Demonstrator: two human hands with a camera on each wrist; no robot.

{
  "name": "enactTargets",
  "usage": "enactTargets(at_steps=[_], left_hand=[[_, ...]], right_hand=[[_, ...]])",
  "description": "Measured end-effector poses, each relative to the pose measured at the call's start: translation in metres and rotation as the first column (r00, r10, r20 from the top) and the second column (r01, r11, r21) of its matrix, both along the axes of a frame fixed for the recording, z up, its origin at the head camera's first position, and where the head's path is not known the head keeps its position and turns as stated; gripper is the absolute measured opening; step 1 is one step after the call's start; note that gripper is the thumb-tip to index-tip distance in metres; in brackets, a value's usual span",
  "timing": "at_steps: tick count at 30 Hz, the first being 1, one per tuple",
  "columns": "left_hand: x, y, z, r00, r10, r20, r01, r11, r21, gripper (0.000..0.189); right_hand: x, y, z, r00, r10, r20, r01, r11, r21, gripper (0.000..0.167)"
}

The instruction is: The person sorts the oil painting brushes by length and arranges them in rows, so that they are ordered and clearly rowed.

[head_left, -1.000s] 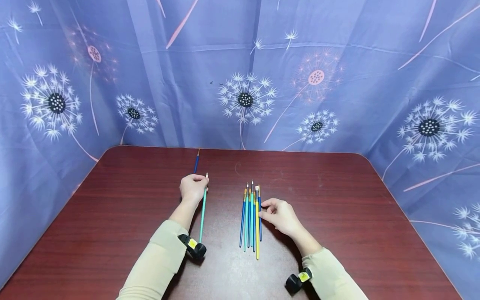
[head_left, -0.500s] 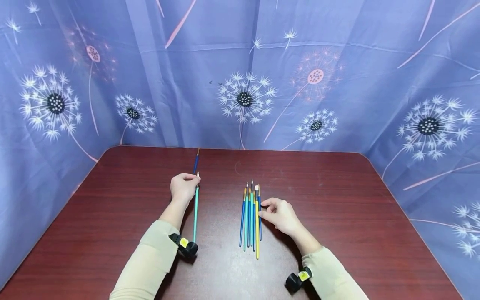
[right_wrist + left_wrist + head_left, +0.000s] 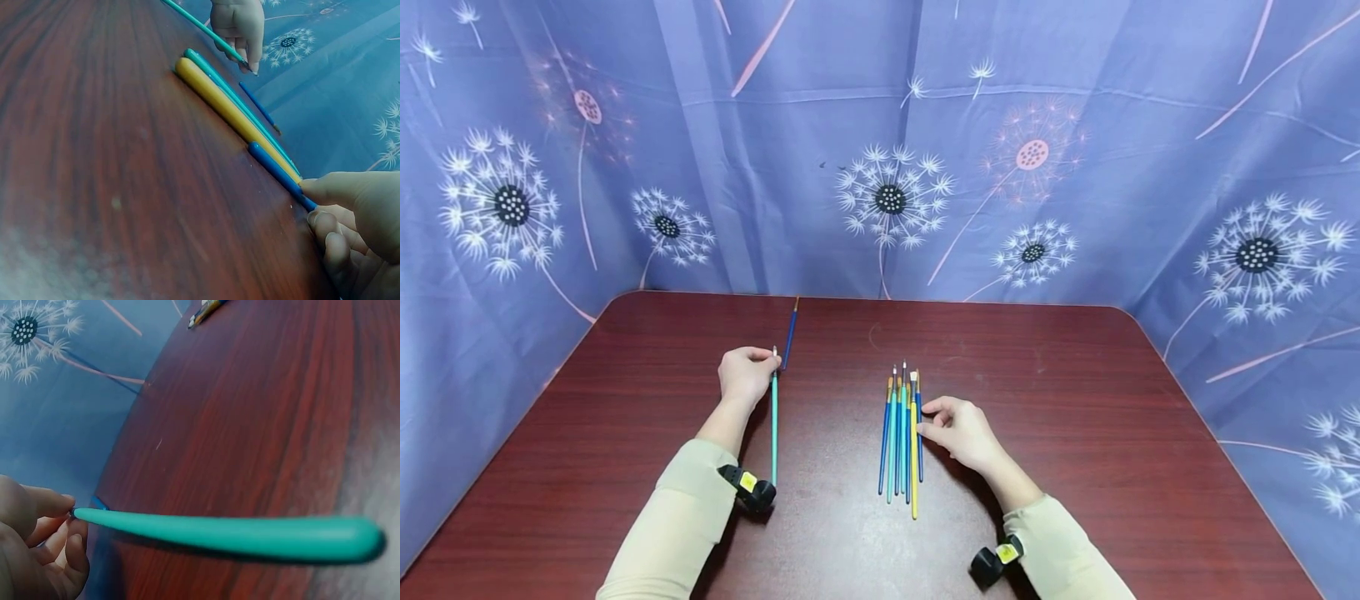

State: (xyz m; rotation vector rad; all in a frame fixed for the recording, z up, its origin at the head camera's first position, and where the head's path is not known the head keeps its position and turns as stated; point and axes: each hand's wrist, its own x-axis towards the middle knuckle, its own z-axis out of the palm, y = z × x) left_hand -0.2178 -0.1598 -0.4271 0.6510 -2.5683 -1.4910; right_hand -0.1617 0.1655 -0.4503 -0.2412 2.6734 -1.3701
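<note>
We see the left hand pinching a slim turquoise-handled paintbrush between thumb and fingers, close to its bristle end, with the long handle running back toward the person's wrist. We cannot tell whether that handle touches the surface, a reddish-brown wood-grain top. Just beyond the fingertips lies a short-looking, dark blue paintbrush, bristles toward the far edge.

Well apart, near the middle, we find a close bunch of blue and turquoise paintbrushes, roughly parallel, bristles pointing away from the person. A flat-tipped yellow paintbrush lies along its right side, next to a blue-handled paintbrush at the outer edge. There the right hand has thumb and forefinger close together, against these two brushes; we cannot tell whether they grip or merely touch.

Behind, we see a violet-blue fabric curtain printed with dandelions.
</note>
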Motion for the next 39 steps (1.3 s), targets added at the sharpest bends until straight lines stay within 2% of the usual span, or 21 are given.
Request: enactTargets(at_steps=[12, 19, 26, 33, 39], left_hand=[[-0.0037, -0.0065, -0.0033, 0.996, -0.075, 0.042, 0.076, 0.997, -0.021, 0.019], [-0.0072, -0.0076, -0.004, 0.992, -0.119, 0.037, 0.122, 0.987, -0.108, 0.017], [-0.0084, -0.0082, -0.0045, 0.99, -0.13, 0.047, 0.137, 0.974, -0.178, 0.015], [-0.0084, -0.0098, -0.0047, 0.986, -0.152, 0.07, 0.162, 0.972, -0.171, 0.017], [-0.0078, -0.0101, -0.0049, 0.988, -0.148, 0.05, 0.15, 0.988, -0.043, 0.017]], right_hand=[[0.0008, -0.0005, 0.0014, 1.0, 0.003, 0.004, -0.003, 1.0, 0.005, 0.026], [0.0008, -0.0006, 0.0023, 1.0, 0.003, 0.003, -0.003, 1.0, 0.007, 0.026], [0.0002, -0.0007, 0.002, 1.0, 0.002, 0.0, -0.002, 1.0, 0.01, 0.026], [-0.0001, -0.0009, 0.0008, 1.0, 0.004, 0.0, -0.004, 1.0, 0.005, 0.026], [0.0002, 0.0003, -0.0006, 1.0, 0.001, -0.002, -0.001, 1.0, 0.002, 0.025]])
